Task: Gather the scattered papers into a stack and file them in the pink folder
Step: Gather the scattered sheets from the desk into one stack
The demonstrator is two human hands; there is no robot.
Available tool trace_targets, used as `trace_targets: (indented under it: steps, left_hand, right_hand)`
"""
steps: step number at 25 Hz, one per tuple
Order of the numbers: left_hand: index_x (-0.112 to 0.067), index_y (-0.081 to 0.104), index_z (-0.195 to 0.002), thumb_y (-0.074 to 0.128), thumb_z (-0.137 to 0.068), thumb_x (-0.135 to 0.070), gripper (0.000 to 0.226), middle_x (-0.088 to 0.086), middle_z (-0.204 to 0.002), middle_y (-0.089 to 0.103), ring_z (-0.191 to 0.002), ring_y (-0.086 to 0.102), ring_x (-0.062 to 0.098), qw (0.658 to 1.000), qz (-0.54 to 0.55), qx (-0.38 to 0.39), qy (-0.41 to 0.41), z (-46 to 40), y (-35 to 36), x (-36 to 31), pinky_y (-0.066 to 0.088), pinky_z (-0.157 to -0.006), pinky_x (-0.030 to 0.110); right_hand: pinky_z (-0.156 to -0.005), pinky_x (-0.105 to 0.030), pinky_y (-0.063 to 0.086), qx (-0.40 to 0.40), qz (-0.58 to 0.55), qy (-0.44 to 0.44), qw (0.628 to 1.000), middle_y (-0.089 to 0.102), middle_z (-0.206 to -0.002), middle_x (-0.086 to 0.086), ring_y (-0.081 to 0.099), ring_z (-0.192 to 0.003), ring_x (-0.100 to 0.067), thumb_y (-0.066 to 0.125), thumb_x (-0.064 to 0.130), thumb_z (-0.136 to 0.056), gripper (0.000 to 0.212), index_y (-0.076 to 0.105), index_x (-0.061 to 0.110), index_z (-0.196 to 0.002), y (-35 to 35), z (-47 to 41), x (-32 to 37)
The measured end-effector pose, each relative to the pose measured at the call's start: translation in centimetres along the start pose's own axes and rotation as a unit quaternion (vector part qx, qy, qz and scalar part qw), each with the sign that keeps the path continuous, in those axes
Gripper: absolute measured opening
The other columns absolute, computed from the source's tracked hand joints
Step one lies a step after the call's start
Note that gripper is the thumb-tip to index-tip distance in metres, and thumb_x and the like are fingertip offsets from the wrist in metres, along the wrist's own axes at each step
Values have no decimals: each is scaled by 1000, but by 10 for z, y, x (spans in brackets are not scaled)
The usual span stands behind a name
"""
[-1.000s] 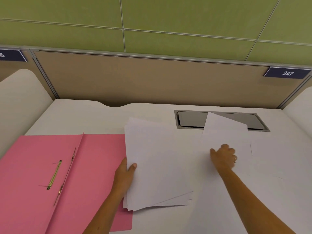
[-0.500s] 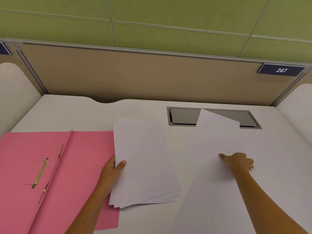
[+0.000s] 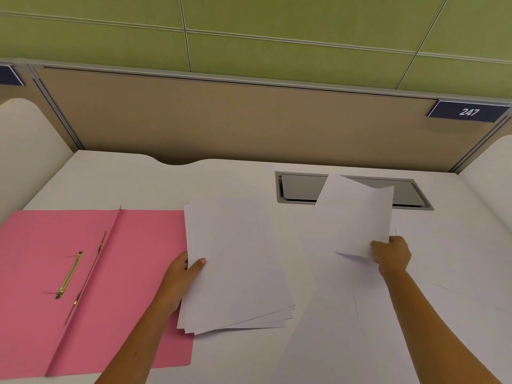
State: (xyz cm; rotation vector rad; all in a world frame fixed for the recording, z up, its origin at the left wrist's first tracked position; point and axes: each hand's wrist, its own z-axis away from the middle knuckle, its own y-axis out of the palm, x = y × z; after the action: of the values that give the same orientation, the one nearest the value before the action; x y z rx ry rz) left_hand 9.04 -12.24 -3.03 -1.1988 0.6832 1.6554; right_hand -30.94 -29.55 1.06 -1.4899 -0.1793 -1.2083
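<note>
An open pink folder [image 3: 116, 275] with a brass fastener [image 3: 69, 275] lies flat at the left of the white desk. My left hand [image 3: 182, 275] grips the left edge of a stack of white papers [image 3: 235, 261], whose lower left corner overlaps the folder. My right hand [image 3: 393, 252] pinches the lower right corner of a single white sheet [image 3: 357, 217] and holds it lifted, tilted up off the desk. More loose white sheets [image 3: 340, 314] lie flat under and below my right arm.
A grey recessed cable hatch [image 3: 302, 187] sits in the desk behind the lifted sheet. A tan partition [image 3: 243, 120] with a plate marked 247 [image 3: 468, 111] closes the back. White side panels stand at both edges.
My right hand went from pressing flat on the sheet to pinching its corner and lifting it off the desk. My left hand kept its hold on the stack.
</note>
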Motion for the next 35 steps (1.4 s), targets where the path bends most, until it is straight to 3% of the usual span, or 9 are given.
trace_targets:
  steps: [3, 8, 11, 15, 18, 20, 24, 28, 35]
  left_hand:
    - [-16, 62, -113, 61, -92, -20, 21, 5, -109, 70, -96, 68, 25, 1000, 1, -2, -11, 0, 0, 0, 54, -86, 42]
    - [-17, 64, -107, 54, -95, -20, 16, 9, -110, 70, -99, 68, 29, 1000, 5, -3, -30, 2, 1, -5, 53, -89, 46]
    - [-15, 63, -112, 46, -99, -28, 25, 8, -114, 68, -107, 64, 29, 999, 19, 0, -34, 5, 0, -5, 50, -94, 43]
    - [-17, 55, -131, 40, -89, -64, 65, -1, -130, 60, -120, 56, 20, 999, 20, 3, -42, 1, -4, 0, 39, -109, 43]
    - [-16, 59, -114, 62, -90, -29, 27, 7, -118, 66, -103, 65, 25, 1000, 5, 20, -21, 6, -1, -4, 52, -91, 41]
    - [-19, 55, -112, 61, -90, -10, 25, 9, -117, 65, -100, 64, 26, 1000, -7, 23, -7, 9, -1, -4, 53, -86, 40]
    - [-20, 54, -115, 57, -92, -7, 26, 8, -117, 64, -106, 62, 29, 999, -23, -2, 25, 19, -13, -1, 51, -91, 45]
    - [-15, 52, -120, 56, -93, -6, 29, 2, -106, 63, -94, 62, 23, 999, -5, -18, 33, 42, -28, 10, 51, -76, 31]
    - [-21, 53, -116, 57, -93, -8, 27, -3, -104, 63, -99, 60, 23, 999, -6, -27, 24, 107, -34, 43, 48, -90, 38]
  right_hand:
    - [-86, -47, 55, 6, -139, -26, 990, 57, -126, -20, 57, -110, -39, 64, 10, -87, 40, 52, -1, -124, -6, 10, 15]
    - [-85, -47, 55, 149, -266, -62, 950, 62, -116, -17, 63, -102, -34, 66, 10, -86, 34, 55, 4, -117, 8, 58, 32]
    - [-83, -50, 56, 249, -203, -93, 942, 68, -104, -19, 67, -87, -33, 67, 6, -84, 22, 59, 8, -104, 36, 107, 26]
    - [-85, -40, 55, 315, -70, -143, 936, 68, -108, -8, 65, -95, -25, 67, 15, -84, 28, 58, 11, -110, 71, 162, -2]
    - [-84, -25, 49, 325, -34, -158, 932, 64, -112, -2, 61, -99, -18, 64, 17, -87, 32, 56, 11, -117, 78, 186, -7]
    - [-84, -25, 49, 325, -20, -162, 931, 63, -112, -3, 59, -99, -18, 65, 20, -87, 37, 53, 13, -121, 76, 193, -5]
    - [-77, -25, 50, 294, 18, -206, 933, 64, -98, -3, 62, -87, -18, 63, 23, -89, 34, 52, 14, -120, 51, 189, -5]
    - [-81, -20, 42, 248, 108, -257, 928, 64, -108, -5, 60, -97, -18, 65, 21, -87, 26, 61, 12, -112, 13, 168, -33]
    - [-101, -42, 39, 275, 391, -226, 849, 34, -137, -6, 34, -128, -31, 78, 53, -65, 92, 33, 23, -139, -52, 150, -84]
